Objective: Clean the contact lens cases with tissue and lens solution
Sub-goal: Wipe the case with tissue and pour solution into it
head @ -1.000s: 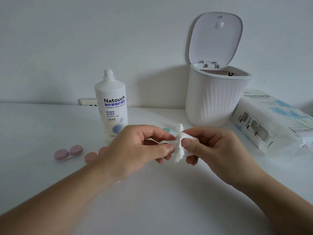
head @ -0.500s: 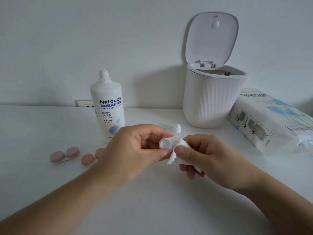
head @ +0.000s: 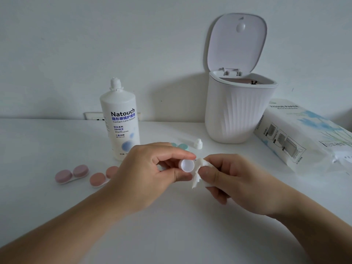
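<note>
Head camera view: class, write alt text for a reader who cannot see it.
Over a white table, the left hand pinches an open white lens case while the right hand holds a crumpled tissue beside it. Behind stand a lens solution bottle, two pink cases, an open bin and a tissue pack.

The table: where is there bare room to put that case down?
The table is bare in front, between the forearms, and at far left beyond the pink case. It is crowded between the solution bottle, bin and tissue pack.
</note>
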Motion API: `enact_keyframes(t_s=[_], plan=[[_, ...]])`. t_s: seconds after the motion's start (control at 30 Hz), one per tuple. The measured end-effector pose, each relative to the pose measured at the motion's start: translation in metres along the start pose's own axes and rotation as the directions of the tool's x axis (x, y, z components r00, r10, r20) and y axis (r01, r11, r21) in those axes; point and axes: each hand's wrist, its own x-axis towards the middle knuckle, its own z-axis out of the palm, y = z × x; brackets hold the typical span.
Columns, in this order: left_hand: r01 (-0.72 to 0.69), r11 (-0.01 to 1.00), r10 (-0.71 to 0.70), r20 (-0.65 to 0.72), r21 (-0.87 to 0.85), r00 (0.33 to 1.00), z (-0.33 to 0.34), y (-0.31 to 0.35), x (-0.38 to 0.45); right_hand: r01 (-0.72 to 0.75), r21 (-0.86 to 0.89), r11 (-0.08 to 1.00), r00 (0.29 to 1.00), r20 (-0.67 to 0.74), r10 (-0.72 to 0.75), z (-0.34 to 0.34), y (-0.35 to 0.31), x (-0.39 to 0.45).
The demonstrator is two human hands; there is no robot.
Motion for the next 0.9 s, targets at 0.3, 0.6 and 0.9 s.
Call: enact_keyframes(t_s=[0.3, 0.6, 0.9], plan=[[-0.075, 0.996, 0.08, -0.112, 0.052, 0.99, 0.01, 0.007, -0.006, 0.073, 0.11, 0.991, 0.988, -0.141, -0.058, 0.003, 0.002, 0.002], [-0.019, 0.999, 0.01, 0.175, 0.051, 0.984, -0.006, 0.0, 0.001, -0.01, -0.08, 0.997, 0.996, 0.088, 0.017, -0.002, 0.002, -0.004], [-0.112, 0.993, 0.113, -0.044, 0.026, 0.993, 0.004, 0.005, -0.007, 0.067, 0.142, 0.988, 0.996, -0.065, -0.058, 0.002, 0.002, 0.001]])
